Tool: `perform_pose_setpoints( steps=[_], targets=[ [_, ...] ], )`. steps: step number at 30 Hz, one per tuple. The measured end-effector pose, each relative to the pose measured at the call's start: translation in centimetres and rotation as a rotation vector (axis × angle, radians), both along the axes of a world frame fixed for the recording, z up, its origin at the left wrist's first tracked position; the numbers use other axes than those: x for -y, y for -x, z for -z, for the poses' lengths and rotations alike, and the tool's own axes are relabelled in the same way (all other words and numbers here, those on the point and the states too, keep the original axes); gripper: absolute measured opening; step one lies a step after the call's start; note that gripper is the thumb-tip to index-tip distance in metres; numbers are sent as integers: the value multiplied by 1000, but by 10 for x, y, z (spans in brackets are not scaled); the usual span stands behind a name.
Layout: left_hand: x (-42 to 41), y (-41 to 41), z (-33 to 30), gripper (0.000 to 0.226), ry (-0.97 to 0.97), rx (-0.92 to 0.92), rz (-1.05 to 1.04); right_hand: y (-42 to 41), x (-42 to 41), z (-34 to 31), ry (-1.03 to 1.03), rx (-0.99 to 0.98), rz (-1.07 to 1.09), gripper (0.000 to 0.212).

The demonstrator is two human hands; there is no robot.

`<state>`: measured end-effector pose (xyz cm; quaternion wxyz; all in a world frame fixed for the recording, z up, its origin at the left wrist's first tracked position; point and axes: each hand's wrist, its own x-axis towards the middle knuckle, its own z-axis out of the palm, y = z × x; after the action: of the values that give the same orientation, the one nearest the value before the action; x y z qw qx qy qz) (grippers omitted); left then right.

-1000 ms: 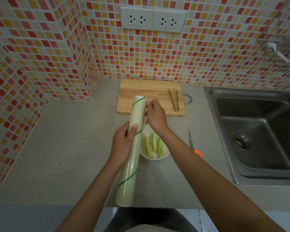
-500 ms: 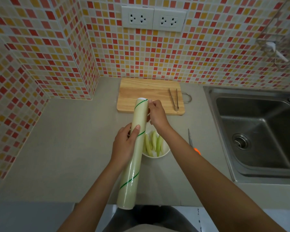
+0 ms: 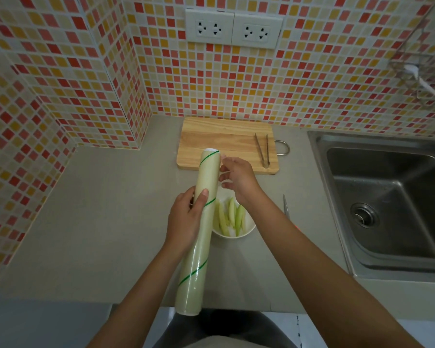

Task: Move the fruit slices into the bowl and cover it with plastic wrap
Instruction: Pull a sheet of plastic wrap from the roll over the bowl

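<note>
Pale-green plastic wrap roll (image 3: 201, 229) with thin green stripes is held lengthwise above the grey counter (image 3: 98, 209) — the left hand (image 3: 186, 219) closed around its middle, thumb across the top. The right hand (image 3: 237, 178), fingers loosely curled, picks at the roll's far end. Just beside the roll, the white bowl (image 3: 236, 234) holds the green fruit slices (image 3: 230, 217).
</note>
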<state>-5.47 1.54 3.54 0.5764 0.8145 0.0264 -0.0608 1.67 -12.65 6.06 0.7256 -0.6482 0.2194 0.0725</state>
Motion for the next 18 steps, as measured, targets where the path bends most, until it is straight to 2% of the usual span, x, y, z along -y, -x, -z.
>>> perform_pose_setpoints(
  steps=[5,11,13,16,18],
  targets=[
    [0,-1,1,30,-8,5,-6,4,2,2,-146,-4,-29,15],
    [-2,-3,0,27,19,2,-29,0,6,-2,-183,-12,47,14],
    [-2,-5,-2,26,13,8,-40,1,5,-2,-147,-24,64,16],
    [-2,-6,-2,27,-33,10,-45,5,-2,-3,10,-69,-28,31],
    [-2,-6,-1,31,-87,12,-43,6,-9,-2,116,-42,-102,27]
  ],
)
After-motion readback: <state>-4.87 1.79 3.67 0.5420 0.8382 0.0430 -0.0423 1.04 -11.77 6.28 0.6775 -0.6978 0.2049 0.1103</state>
